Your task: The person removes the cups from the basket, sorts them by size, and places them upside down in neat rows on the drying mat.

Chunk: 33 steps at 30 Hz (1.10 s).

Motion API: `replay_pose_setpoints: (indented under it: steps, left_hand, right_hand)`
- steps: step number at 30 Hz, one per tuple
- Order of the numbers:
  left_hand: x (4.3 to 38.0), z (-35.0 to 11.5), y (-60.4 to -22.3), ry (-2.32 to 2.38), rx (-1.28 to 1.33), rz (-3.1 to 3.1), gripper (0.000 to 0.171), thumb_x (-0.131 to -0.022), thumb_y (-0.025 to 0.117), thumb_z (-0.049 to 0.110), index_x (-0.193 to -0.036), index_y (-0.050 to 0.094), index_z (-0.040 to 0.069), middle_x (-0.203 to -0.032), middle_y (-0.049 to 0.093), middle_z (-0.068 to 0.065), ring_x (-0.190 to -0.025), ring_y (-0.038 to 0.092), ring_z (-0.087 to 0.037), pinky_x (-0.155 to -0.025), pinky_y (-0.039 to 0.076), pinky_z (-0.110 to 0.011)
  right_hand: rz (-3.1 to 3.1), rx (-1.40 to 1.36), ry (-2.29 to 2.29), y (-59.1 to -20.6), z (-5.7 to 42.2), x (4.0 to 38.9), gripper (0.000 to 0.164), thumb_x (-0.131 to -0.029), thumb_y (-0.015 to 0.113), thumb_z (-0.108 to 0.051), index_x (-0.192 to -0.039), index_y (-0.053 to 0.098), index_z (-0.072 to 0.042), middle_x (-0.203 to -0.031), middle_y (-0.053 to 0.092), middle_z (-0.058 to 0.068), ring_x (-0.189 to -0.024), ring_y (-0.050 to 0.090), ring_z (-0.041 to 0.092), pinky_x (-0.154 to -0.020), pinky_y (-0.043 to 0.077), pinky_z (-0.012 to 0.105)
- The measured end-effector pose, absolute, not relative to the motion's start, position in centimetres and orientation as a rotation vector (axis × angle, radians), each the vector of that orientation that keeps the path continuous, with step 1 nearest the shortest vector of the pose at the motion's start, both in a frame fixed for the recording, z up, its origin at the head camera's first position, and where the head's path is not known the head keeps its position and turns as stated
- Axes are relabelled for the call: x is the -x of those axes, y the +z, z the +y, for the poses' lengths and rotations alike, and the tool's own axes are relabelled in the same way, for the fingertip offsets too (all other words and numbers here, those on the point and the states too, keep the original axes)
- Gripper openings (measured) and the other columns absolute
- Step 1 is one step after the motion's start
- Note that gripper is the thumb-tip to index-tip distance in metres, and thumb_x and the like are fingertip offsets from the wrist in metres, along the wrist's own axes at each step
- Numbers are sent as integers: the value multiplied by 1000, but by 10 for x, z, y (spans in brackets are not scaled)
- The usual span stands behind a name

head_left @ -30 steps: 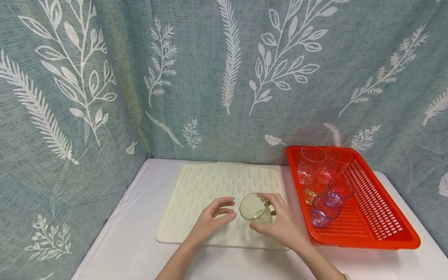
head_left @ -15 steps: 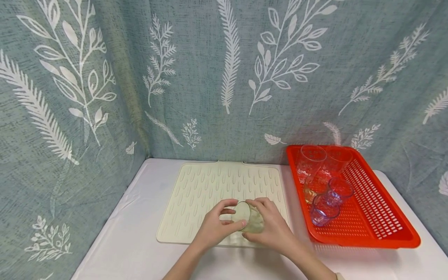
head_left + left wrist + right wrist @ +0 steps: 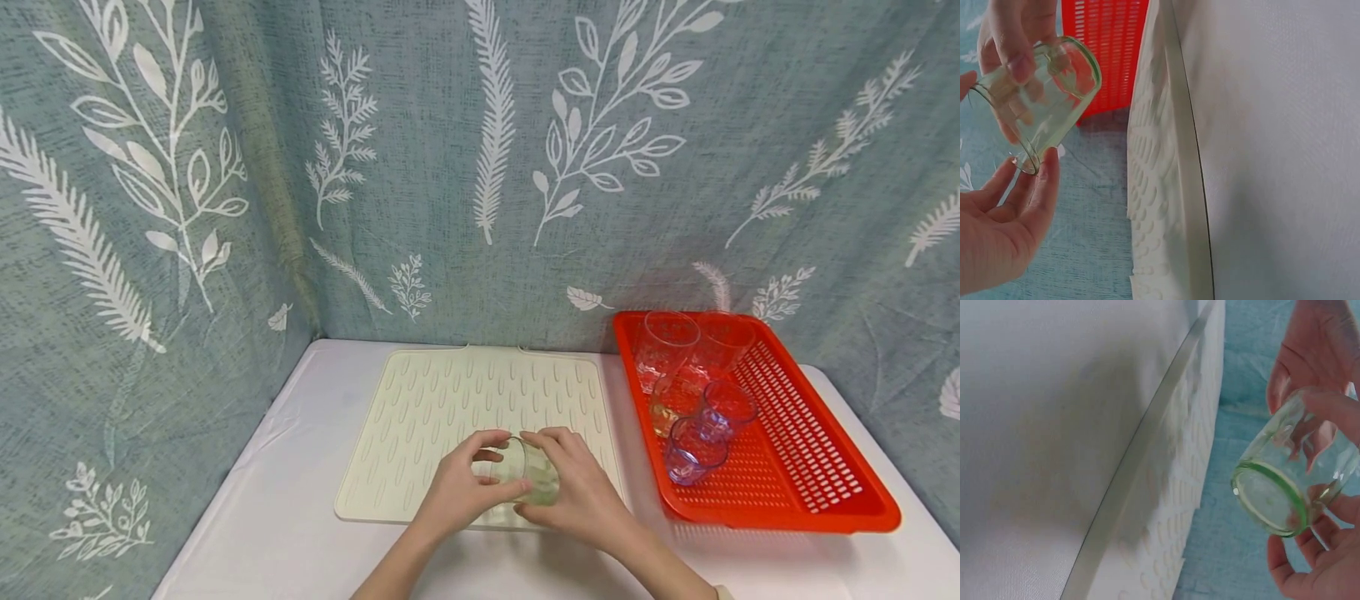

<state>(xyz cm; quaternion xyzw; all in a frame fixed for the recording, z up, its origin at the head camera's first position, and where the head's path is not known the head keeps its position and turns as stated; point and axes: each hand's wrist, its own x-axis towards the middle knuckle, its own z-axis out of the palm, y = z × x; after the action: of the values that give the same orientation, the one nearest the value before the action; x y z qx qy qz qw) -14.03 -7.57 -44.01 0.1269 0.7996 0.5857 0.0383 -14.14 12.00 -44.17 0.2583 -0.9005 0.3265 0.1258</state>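
Observation:
A clear, pale green drinking glass [image 3: 540, 481] is held on its side, tilted, between both hands above the near part of a cream ridged drying mat [image 3: 420, 417]. The left hand [image 3: 459, 487] grips the rim end with spread, bent fingers and thumb. Around the base end curl the fingers of the right hand [image 3: 581, 496]. In the left wrist view the glass [image 3: 1054, 119] has its rim at the left hand's fingertips. The thick green base of the glass [image 3: 1270, 499] points toward the camera in the right wrist view.
To the right stands a red perforated basket [image 3: 832, 467]. Inside it are two tall clear glasses [image 3: 667, 354], a yellowish glass [image 3: 666, 417] and two small purple glasses [image 3: 693, 458]. A patterned blue-green curtain [image 3: 420, 167] hangs behind the white table [image 3: 255, 508].
The right hand has brought the glass left and tipped it sideways. The left hand, apart from it a second ago, now grips its rim. Over the last half second, the glass has turned slightly.

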Motion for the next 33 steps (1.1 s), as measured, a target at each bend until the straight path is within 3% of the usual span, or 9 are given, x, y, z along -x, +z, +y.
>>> replay_pose_setpoints:
  steps: [8, 13, 22, 26, 33]
  left_hand:
    - [143, -78, -442, 1971, -289, 2221, 58, -82, 78, 28, -133, 55, 13, -130, 57, -8, -116, 55, -28, -83, 54, -37]
    - [145, -79, -444, 2099, -252, 2068, 57, -87, 73, 24, -137, 51, 8, -132, 54, -9, -119, 53, -27, -89, 52, -36]
    - [146, -81, -442, 2236, -157, 1916, 59, -88, 67, 23, -140, 46, 4, -137, 48, -16, -115, 54, -20, -87, 51, -30]
    - [145, -81, -441, 2276, -149, 1874, 60, -89, 65, 22, -140, 43, 1, -136, 49, -17, -114, 55, -19, -87, 50, -30]
    - [145, -81, -439, 2313, -126, 1832, 61, -90, 63, 23, -142, 41, 0, -136, 49, -16, -113, 56, -19, -89, 49, -31]
  right_hand:
    - [-2608, -655, 1342, -441, 128, 145, 73, -66, 91, -29, -131, 58, -25, -127, 53, -8, -115, 51, 19, -92, 46, 48]
    - [-2597, -543, 1724, -443, 134, 148, 71, -74, 85, -28, -136, 51, -29, -135, 49, -2, -120, 47, 23, -97, 42, 51]
    - [-2453, -326, 2313, -439, 133, 151, 66, -85, 74, -16, -143, 44, -13, -137, 48, 16, -123, 46, 31, -92, 47, 36]
    - [-2346, -222, 2524, -437, 130, 150, 67, -88, 69, -13, -146, 37, -3, -140, 46, 20, -124, 47, 26, -99, 45, 35]
    - [-2153, -105, 2786, -439, 127, 152, 73, -90, 63, -9, -149, 23, 7, -139, 42, 23, -109, 56, 16, -97, 48, 29]
